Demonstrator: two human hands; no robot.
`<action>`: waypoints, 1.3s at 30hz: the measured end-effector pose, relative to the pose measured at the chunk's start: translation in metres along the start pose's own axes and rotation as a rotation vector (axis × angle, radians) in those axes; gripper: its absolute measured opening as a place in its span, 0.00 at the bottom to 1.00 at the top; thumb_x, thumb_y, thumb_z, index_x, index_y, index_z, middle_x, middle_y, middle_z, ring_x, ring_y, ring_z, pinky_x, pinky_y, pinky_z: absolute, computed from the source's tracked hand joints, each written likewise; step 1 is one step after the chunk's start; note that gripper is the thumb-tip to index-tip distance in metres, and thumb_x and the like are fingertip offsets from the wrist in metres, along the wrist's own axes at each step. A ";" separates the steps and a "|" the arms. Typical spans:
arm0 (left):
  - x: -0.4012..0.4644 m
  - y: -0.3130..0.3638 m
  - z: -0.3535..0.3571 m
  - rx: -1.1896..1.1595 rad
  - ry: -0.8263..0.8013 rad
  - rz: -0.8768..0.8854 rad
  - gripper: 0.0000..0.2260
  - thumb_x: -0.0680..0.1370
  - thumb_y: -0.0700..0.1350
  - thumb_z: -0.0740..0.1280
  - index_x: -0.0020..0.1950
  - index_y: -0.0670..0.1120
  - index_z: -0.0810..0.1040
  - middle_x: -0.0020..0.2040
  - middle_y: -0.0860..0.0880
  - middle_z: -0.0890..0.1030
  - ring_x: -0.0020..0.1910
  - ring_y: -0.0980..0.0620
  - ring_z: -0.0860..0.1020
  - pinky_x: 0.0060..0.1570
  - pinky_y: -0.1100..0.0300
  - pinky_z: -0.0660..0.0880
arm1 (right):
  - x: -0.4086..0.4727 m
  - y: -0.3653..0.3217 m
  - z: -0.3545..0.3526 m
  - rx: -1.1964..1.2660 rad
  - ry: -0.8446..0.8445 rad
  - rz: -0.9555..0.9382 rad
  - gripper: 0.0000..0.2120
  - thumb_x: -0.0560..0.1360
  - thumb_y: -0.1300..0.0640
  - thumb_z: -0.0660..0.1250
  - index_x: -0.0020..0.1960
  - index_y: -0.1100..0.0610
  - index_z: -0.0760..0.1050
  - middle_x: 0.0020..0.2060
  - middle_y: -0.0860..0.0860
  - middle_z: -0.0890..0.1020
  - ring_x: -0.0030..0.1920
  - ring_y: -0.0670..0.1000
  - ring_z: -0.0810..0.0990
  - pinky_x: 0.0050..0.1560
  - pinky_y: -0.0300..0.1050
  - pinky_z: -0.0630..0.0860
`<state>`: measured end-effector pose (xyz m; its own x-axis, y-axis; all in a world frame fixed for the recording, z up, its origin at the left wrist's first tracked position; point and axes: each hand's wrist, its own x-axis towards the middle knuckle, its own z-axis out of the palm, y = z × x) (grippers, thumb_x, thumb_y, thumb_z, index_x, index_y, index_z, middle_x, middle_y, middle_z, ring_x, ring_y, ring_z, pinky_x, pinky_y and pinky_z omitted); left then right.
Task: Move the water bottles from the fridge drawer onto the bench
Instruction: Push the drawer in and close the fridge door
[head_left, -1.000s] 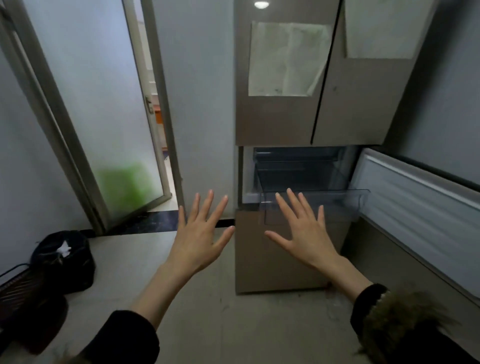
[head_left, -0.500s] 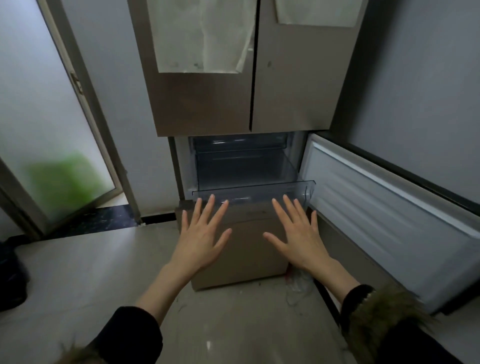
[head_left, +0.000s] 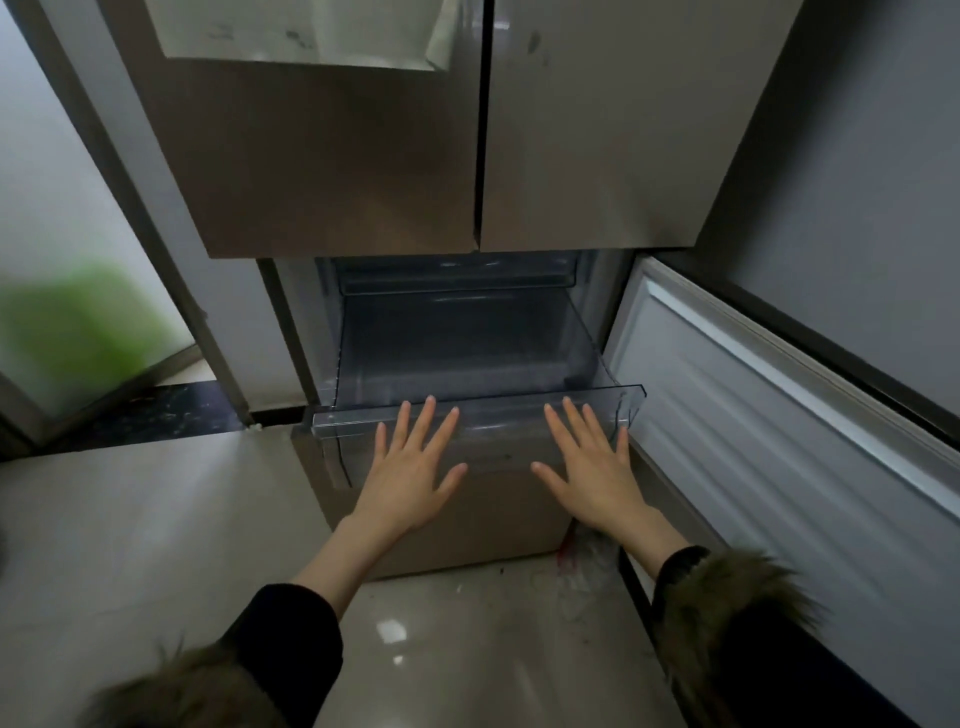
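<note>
A clear plastic fridge drawer (head_left: 597, 400) stands pulled out of the fridge below two closed upper doors (head_left: 337, 156). I see no water bottles inside it; its visible floor is bare. My left hand (head_left: 410, 473) is spread flat with straight fingers against the drawer's front, left of centre. My right hand (head_left: 592, 467) lies the same way right of centre. Neither hand holds anything.
The lower fridge door (head_left: 779, 415) is swung open to the right, close to my right arm. A frosted glass door (head_left: 67, 260) stands at the left. Pale tiled floor (head_left: 130, 519) lies below, with some litter (head_left: 576, 561) by the fridge's base.
The view has swung right and closer to the fridge. Both spread hands have moved forward from mid-air to the front of the pulled-out drawer.
</note>
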<state>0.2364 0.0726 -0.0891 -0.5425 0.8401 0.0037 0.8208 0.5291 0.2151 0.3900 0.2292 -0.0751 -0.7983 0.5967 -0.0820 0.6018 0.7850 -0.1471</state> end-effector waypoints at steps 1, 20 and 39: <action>0.008 0.001 0.005 0.015 -0.025 -0.008 0.30 0.79 0.60 0.51 0.75 0.56 0.37 0.75 0.50 0.34 0.72 0.48 0.32 0.71 0.46 0.35 | 0.008 0.004 0.003 -0.017 -0.018 -0.009 0.34 0.78 0.39 0.51 0.76 0.47 0.38 0.76 0.49 0.38 0.76 0.52 0.36 0.71 0.62 0.35; 0.047 0.002 0.059 0.220 0.025 -0.055 0.34 0.72 0.66 0.41 0.73 0.57 0.31 0.75 0.48 0.33 0.71 0.50 0.27 0.68 0.42 0.35 | 0.054 0.038 0.026 -0.072 -0.129 -0.115 0.38 0.79 0.42 0.53 0.73 0.51 0.28 0.68 0.48 0.25 0.74 0.53 0.31 0.72 0.60 0.36; 0.127 -0.021 0.041 0.292 -0.036 -0.108 0.35 0.78 0.62 0.50 0.70 0.52 0.27 0.70 0.48 0.26 0.70 0.43 0.28 0.70 0.42 0.36 | 0.139 0.030 0.034 -0.045 -0.071 -0.102 0.39 0.79 0.42 0.53 0.69 0.50 0.24 0.68 0.48 0.25 0.71 0.52 0.28 0.72 0.60 0.34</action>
<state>0.1579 0.1731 -0.1330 -0.6271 0.7780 -0.0398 0.7782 0.6233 -0.0777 0.2961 0.3304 -0.1246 -0.8541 0.5011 -0.1391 0.5165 0.8486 -0.1143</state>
